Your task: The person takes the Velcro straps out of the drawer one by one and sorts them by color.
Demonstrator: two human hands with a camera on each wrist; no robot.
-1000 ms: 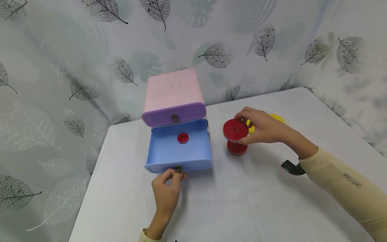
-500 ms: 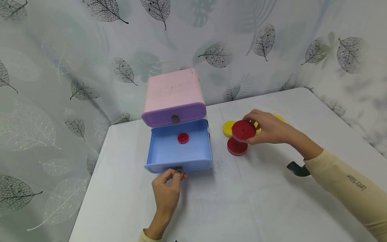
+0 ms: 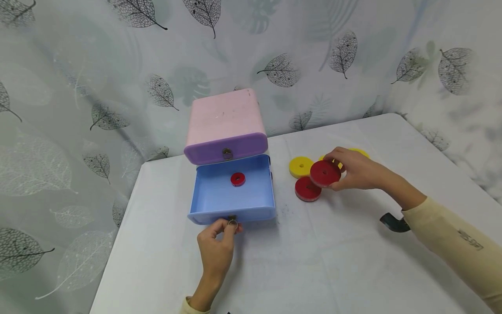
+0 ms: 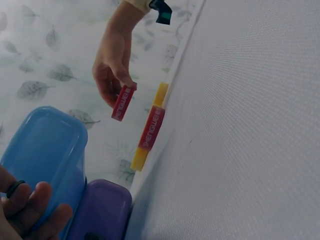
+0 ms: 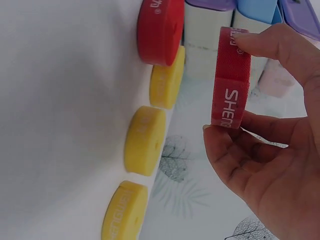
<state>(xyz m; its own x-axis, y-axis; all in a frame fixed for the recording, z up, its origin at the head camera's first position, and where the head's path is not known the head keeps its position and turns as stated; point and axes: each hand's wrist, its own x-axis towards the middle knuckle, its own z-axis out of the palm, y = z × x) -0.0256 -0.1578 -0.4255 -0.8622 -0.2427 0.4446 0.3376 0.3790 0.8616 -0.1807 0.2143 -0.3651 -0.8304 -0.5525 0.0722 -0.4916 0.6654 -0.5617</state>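
Observation:
My right hand (image 3: 357, 170) holds a red tape roll (image 3: 324, 174), thumb on one edge and fingers on the opposite edge. White lettering runs round that roll's side in the right wrist view. Partly overlapped by it in the head view, a second red roll (image 3: 306, 190) lies flat on the table. With my left hand (image 3: 215, 248) I pinch the ring pull (image 3: 232, 223) on the front of a blue drawer (image 3: 231, 215). The drawer is pulled out, and a small red roll (image 3: 237, 179) lies inside it.
Several yellow rolls (image 3: 300, 167) lie behind the red ones, some partly hidden by my right hand. Above the blue drawer sits a pink box with a purple front (image 3: 225, 148), pushed in. Leaf-patterned cloth (image 3: 282, 72) hangs behind the white table (image 3: 157, 244).
My right hand has moved right and slightly toward me with the red tape roll, uncovering a yellow roll and more of the lower red one. My left hand and the drawer stay put.

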